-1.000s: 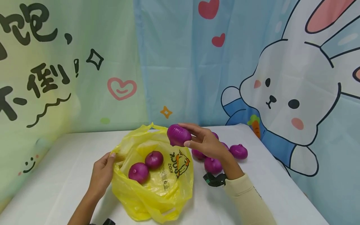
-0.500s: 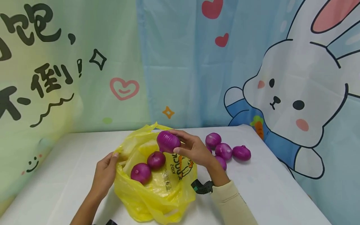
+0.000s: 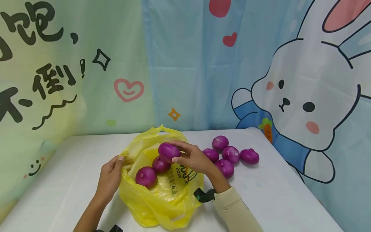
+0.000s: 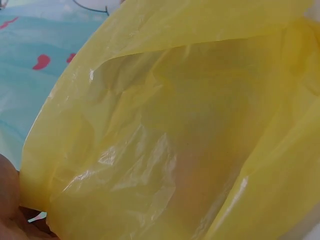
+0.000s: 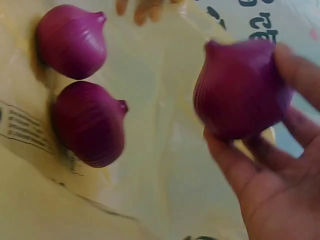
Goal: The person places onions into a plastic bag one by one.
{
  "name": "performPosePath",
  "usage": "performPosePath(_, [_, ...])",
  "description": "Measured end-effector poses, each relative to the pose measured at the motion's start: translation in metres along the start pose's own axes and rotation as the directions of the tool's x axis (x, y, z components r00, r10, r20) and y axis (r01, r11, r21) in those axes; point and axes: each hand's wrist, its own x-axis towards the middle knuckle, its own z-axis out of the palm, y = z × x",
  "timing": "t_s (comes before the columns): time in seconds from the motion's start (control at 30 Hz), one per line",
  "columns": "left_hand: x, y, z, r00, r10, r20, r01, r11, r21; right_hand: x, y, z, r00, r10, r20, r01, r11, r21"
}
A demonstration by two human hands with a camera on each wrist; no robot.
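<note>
A yellow plastic bag [image 3: 156,209] lies open on the table, its mouth facing up. My left hand [image 3: 108,177] pinches the bag's left rim between thumb and fingers; in the left wrist view the bag's film [image 4: 150,125] covers most of the picture. My right hand [image 3: 194,158] grips a purple onion [image 3: 168,152] just above the bag's opening. Two more onions lie inside the bag, one onion [image 3: 146,177] at the front left and another onion [image 3: 161,165] partly behind the held one. The right wrist view shows the held onion [image 5: 242,90] between thumb and fingers.
Several purple onions [image 3: 231,155] sit in a cluster on the white table [image 3: 261,199], right of the bag. A printed curtain [image 3: 179,64] hangs behind the table.
My right hand has moved left and down with its onion, from the bag's right rim to over the bag's inside. The left hand keeps its hold on the rim.
</note>
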Motion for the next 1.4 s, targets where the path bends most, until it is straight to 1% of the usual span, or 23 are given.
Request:
performPosePath(0.1, [0.000,-0.001,0.000,1.000,0.008,-0.007,-0.008,1.000,0.018,0.001,-0.006,0.004,0.999,0.026,-0.026,-0.027,0.999,-0.032])
performPosePath(0.17, [0.000,-0.002,0.001,1.000,0.010,-0.009,-0.010,1.000,0.027,0.001,-0.005,0.005,0.998,0.049,-0.041,-0.051,0.998,-0.043])
performPosePath(0.23, [0.000,-0.002,0.001,1.000,0.009,-0.006,-0.008,1.000,0.027,0.002,0.001,0.005,0.995,0.084,-0.046,-0.087,0.995,-0.050])
performPosePath(0.33, [0.000,-0.001,0.001,1.000,0.006,-0.006,-0.005,1.000,0.028,0.003,0.016,0.004,0.990,0.133,-0.049,-0.136,0.989,-0.066])
performPosePath(0.4, [0.000,-0.001,0.001,1.000,0.005,-0.007,-0.004,1.000,0.027,0.004,0.023,0.005,0.988,0.144,-0.049,-0.148,0.986,-0.074])
performPosePath(0.5, [-0.001,0.000,0.000,1.000,0.007,-0.009,-0.006,1.000,0.031,0.005,0.029,0.008,0.990,0.132,-0.040,-0.136,0.986,-0.093])
performPosePath(0.53, [-0.001,0.000,0.001,1.000,0.009,-0.009,-0.009,0.999,0.031,0.005,0.026,0.009,0.991,0.127,-0.032,-0.129,0.987,-0.095])
performPosePath(0.6, [-0.001,0.001,0.001,1.000,0.014,-0.006,-0.013,0.999,0.032,0.005,0.029,0.011,0.994,0.105,-0.005,-0.105,0.988,-0.109])
performPosePath(0.7, [0.000,0.002,0.001,1.000,0.021,-0.006,-0.021,0.999,0.026,0.006,0.032,0.014,0.996,0.077,0.054,-0.070,0.990,-0.123])
performPosePath(0.77, [0.001,0.003,0.001,1.000,0.021,-0.008,-0.021,0.999,0.025,0.007,0.037,0.015,0.993,0.052,0.101,-0.038,0.990,-0.135])
performPosePath(0.87, [0.001,0.003,0.001,1.000,0.016,-0.014,-0.016,0.999,0.028,0.007,0.036,0.017,0.985,0.051,0.167,-0.029,0.991,-0.133])
performPosePath(0.97, [0.002,0.004,0.001,1.000,0.010,-0.015,-0.010,0.999,0.035,0.005,0.035,0.017,0.972,0.091,0.217,-0.061,0.988,-0.140])
performPosePath(1.07, [0.002,0.003,0.001,1.000,0.008,-0.009,-0.007,0.999,0.039,0.002,0.036,0.016,0.960,0.137,0.245,-0.095,0.980,-0.176])
performPosePath(1.2, [0.002,0.003,0.001,1.000,0.002,-0.003,-0.002,0.999,0.044,-0.001,0.040,0.017,0.951,0.170,0.259,-0.111,0.968,-0.226])
performPosePath(1.4, [0.000,0.001,0.001,1.000,0.000,-0.001,0.000,0.999,0.039,-0.003,0.048,0.019,0.932,0.232,0.277,-0.169,0.958,-0.233])
